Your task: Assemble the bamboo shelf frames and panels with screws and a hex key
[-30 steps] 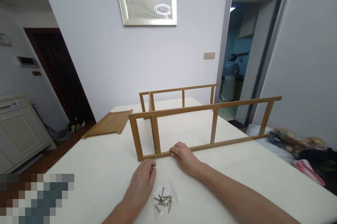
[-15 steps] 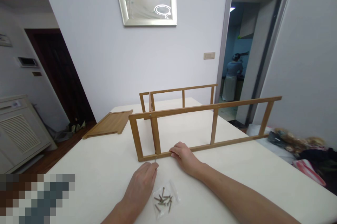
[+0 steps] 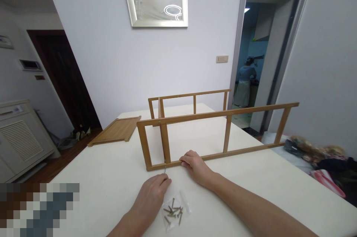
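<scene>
A wooden rack frame (image 3: 227, 133) stands on its long edge on the white table, with two ladder-like sides joined by a cross panel (image 3: 161, 140) near the left end. My right hand (image 3: 196, 166) grips the near side's bottom rail, just right of the upright at the panel. Left of it, my left hand (image 3: 153, 192) is closed around a thin metal shaft (image 3: 165, 171), probably a hex key, mostly hidden by the fingers. Its tip meets the bottom rail below that upright. A clear plastic bag (image 3: 185, 203) holding several screws (image 3: 174, 211) lies between my forearms.
A slatless wooden panel (image 3: 117, 130) lies flat on the table (image 3: 92, 185) at the left. Clothes and bags (image 3: 320, 159) are heaped beyond the right edge. Through the doorway at the back right, a person (image 3: 245, 81) stands in another room. A louvred cabinet (image 3: 26, 136) is far left.
My left hand has shifted slightly down and its fingers have turned a little around the metal shaft. My right hand and the frame stay in place.
</scene>
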A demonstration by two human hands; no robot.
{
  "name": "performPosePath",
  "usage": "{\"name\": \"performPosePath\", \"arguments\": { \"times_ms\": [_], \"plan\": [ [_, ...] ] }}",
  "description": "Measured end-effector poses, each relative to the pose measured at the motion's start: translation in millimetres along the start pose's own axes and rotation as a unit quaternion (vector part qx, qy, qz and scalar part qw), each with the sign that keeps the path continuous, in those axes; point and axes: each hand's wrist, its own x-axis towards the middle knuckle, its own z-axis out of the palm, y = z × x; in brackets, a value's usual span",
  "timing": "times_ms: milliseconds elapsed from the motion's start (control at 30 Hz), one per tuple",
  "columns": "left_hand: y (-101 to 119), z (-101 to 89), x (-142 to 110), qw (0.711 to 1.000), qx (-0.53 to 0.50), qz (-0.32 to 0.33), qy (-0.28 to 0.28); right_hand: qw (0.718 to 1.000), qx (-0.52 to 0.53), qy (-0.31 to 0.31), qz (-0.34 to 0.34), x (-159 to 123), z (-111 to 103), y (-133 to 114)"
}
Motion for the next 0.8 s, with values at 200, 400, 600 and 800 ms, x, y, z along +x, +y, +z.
{"name": "performPosePath", "arguments": {
  "times_ms": [200,400,600,800],
  "plan": [
    [0.7,-0.3,1.2,0.999,-0.046,-0.018,0.002,1.0,0.001,-0.004,0.001,-0.2,-1.4,-1.4],
    [-1.0,3.8,0.5,0.997,-0.074,-0.026,0.008,1.0,-0.001,-0.006,-0.002,-0.4,-2.4,-3.4],
    [0.9,4.7,0.5,0.995,-0.09,-0.036,0.008,1.0,0.001,-0.004,-0.004,-0.9,-3.4,-4.5],
    [3.1,2.0,0.9,0.995,-0.092,-0.037,0.018,1.0,-0.002,0.003,-0.006,-1.1,-3.4,-4.2]
  ]
}}
